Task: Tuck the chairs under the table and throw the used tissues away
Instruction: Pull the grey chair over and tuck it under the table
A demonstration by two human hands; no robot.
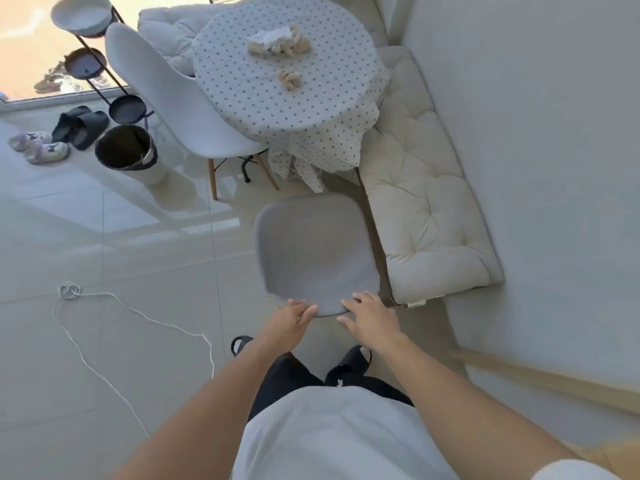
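Both hands rest on the near top edge of the grey chair: left hand curled over it, right hand loosely spread. The chair stands apart from the dotted worktop, where crumpled tissues lie; a second chair sits tucked against its left side.

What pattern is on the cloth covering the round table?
The tablecloth is white with small dark polka dots, seen clearly in the head view.

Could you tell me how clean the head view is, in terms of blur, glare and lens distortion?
In the head view, the near chair is smeared by motion blur; sunlight glares off the tiled floor; the window corner is overexposed; the wide lens bends the wall and bench cushion.
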